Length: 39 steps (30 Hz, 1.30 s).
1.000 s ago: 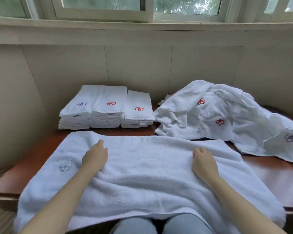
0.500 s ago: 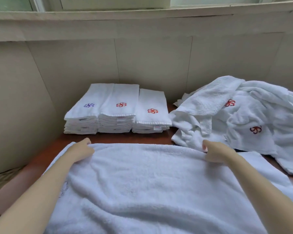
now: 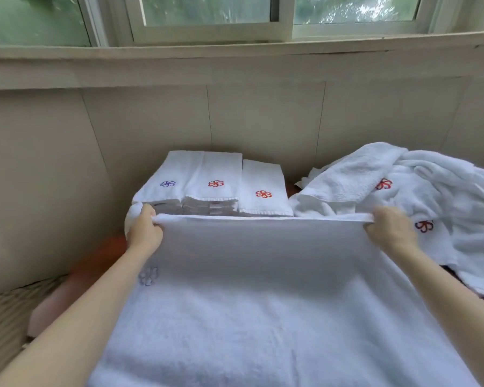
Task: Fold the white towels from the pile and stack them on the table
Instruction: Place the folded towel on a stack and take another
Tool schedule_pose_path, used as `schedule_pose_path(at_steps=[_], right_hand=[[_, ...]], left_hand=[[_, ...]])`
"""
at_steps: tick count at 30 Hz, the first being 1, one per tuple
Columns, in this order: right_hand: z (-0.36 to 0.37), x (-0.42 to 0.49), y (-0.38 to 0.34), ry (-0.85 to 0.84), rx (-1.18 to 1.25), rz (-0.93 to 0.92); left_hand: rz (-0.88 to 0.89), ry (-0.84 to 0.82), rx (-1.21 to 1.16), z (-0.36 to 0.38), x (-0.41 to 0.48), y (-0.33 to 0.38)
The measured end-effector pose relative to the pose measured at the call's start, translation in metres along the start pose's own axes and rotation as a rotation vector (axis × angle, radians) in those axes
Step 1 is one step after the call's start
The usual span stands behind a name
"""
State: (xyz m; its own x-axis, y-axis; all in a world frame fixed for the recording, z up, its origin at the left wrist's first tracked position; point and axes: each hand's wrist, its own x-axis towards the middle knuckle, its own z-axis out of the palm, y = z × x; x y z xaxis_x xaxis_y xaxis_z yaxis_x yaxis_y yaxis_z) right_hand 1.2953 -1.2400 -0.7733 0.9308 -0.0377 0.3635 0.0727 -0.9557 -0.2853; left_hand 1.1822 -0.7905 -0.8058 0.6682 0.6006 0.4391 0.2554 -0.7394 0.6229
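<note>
Across the top of the frame we see a sliding window (image 3: 207, 20) with pale frames. Its glass shows blurred green foliage, and soft daylight comes through. Below it a wide cream ledge (image 3: 235, 65) runs from the left edge to the right edge. Under the ledge a beige panelled wall (image 3: 263, 118) fills the middle of the frame, split by thin upright seams. At centre left we see a bare, blurred strip of a reddish-brown wooden table (image 3: 104, 255). In the lower left corner lies a ribbed tan floor covering (image 3: 3, 317), too blurred to name more closely.
</note>
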Motion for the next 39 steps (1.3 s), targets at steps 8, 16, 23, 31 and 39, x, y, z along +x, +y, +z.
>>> schedule_pose_path(at_steps=[8,16,23,31,39], right_hand=[[0.028,-0.092,0.009,-0.040,0.277,0.180],[0.030,-0.107,-0.001,0.035,0.534,0.387],[0.034,-0.124,-0.049,-0.227,0.306,0.076],[0.056,-0.149,-0.050,-0.135,0.228,-0.062],[0.045,-0.151,-0.027,-0.324,0.234,-0.215]], left_hand=[[-0.189,-0.276,0.004,0.000,-0.068,-0.022],[-0.491,-0.086,-0.435,-0.019,-0.077,-0.052],[-0.695,0.022,-0.639,-0.022,-0.084,-0.059],[-0.467,0.115,-0.378,-0.021,-0.109,-0.049],[-0.406,0.132,-0.033,-0.019,-0.118,-0.040]])
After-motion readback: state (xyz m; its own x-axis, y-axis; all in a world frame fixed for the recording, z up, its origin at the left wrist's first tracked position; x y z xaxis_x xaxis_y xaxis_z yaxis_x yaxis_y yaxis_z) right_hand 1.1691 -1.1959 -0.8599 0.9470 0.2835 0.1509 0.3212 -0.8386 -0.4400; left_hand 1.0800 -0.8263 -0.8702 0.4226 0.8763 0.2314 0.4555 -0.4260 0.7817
